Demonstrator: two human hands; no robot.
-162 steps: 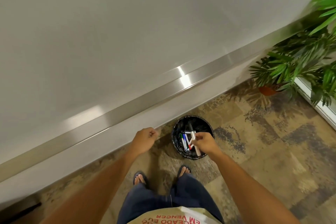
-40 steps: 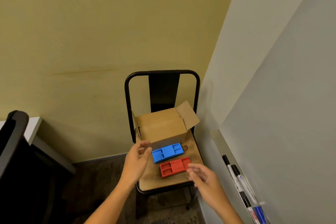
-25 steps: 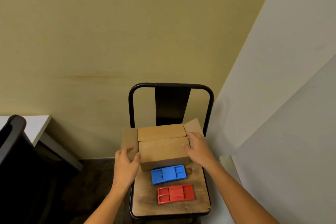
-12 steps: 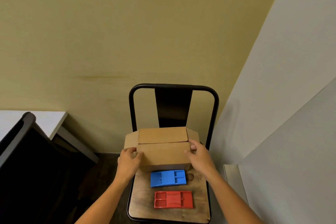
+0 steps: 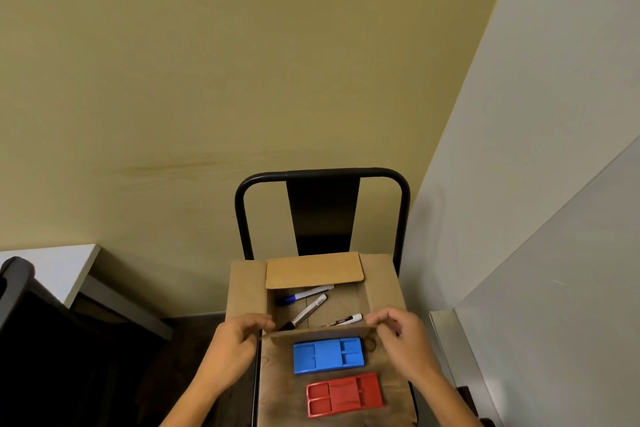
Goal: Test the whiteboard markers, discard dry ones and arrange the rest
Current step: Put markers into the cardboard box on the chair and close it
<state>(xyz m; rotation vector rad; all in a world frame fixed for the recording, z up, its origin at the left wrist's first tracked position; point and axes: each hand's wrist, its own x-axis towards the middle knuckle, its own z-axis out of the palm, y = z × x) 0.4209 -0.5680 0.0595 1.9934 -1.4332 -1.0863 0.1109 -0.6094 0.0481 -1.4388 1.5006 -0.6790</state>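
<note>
We hold the cardboard box (image 5: pixel 247 291) open on the chair (image 5: pixel 277 388): our left hand (image 5: pixel 239 340) and right hand (image 5: pixel 403 336) each curl their fingers on the near flap's corners. Inside lie three slim, smooth markers (image 5: pixel 308 310). Next, we judge, one comes out for testing. Two ribbed plastic trays, blue (image 5: pixel 328 355) and red (image 5: pixel 344 394), rest in front on the grained wooden seat.

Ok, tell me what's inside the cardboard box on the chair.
The cardboard box holds three markers: a blue-capped marker, a black-capped marker and a dark marker. The rear flap hides whatever lies beneath it.
</note>
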